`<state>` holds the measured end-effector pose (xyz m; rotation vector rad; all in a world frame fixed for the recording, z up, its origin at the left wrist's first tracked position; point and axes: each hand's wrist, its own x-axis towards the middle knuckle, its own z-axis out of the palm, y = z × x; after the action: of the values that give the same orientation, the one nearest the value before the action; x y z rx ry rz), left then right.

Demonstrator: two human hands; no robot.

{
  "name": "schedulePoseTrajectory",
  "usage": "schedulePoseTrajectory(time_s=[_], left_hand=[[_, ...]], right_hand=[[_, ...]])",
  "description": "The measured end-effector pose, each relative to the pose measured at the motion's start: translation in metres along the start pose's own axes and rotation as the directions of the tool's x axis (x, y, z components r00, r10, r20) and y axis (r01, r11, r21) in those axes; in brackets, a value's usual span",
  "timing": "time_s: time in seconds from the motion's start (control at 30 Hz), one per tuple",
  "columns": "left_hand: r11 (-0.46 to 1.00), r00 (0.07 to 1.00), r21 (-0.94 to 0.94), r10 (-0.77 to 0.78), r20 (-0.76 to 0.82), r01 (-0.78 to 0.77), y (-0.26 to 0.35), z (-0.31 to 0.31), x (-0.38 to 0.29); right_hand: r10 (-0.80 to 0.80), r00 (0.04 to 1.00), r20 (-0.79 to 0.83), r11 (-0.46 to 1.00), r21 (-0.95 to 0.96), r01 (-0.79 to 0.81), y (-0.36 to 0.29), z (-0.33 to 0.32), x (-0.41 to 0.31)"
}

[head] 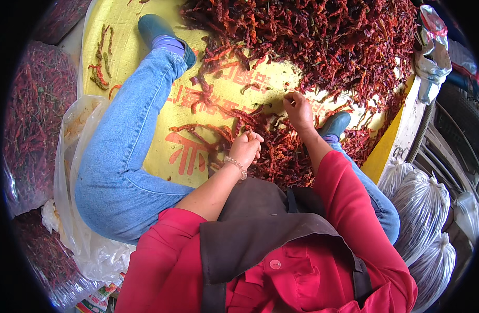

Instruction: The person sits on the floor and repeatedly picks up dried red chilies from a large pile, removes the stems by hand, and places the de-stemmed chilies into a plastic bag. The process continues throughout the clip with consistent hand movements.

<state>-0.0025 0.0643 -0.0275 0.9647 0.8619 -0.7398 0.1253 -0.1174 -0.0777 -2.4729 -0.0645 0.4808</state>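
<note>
My left hand [245, 149], with a beaded bracelet at the wrist, is closed over the near pile of dried red chilies [280, 156]. Reddish chili [249, 135] shows between its thumb and fingers. Farther forward and to the right, my right hand [298, 110] hovers above the yellow sheet [157, 156], thumb and fingertips curled close together. Whether anything small sits in that pinch cannot be made out. Loose chilies [202, 96] lie scattered on the printed sheet between my feet. A much larger heap of dried chilies [321, 39] rises beyond both hands.
Clear plastic bags of chilies [40, 121] stand along the left, beside an open translucent bag [73, 129]. Tied plastic bags [421, 207] sit at the right, outside a pale raised edge [406, 117]. My blue shoes [157, 29] rest on the sheet. A white sack [433, 58] hangs at upper right.
</note>
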Motion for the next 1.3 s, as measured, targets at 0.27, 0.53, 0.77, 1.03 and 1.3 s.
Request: schedulePoseTrajectory(time_s=[0.27,0.53,0.77,1.03,1.3], left_hand=[[1.000,1.000,-0.007,0.011,-0.005,-0.011,-0.002,0.000,0.003],[0.974,0.955,0.013,0.224,-0.196,-0.226,-0.008,-0.002,0.011],[0.933,0.865,0.172,0.359,-0.350,-0.317,-0.016,-0.010,0.023],[0.959,0.869,0.155,0.280,-0.409,-0.236,-0.015,-0.012,0.025],[0.973,0.936,-0.106,0.164,-0.311,-0.206,-0.003,-0.003,0.018]], right_hand=[[-0.125,0.982,0.145,0.966,-0.209,0.153,-0.024,0.024,-0.002],[0.074,0.839,0.539,0.823,0.442,-0.357,-0.043,0.011,-0.014],[-0.110,0.699,0.706,0.930,0.320,-0.177,-0.063,0.014,-0.041],[-0.112,0.690,0.715,0.574,0.614,-0.542,-0.062,0.021,-0.050],[-0.194,0.576,0.794,0.088,0.599,-0.796,-0.052,0.016,-0.055]])
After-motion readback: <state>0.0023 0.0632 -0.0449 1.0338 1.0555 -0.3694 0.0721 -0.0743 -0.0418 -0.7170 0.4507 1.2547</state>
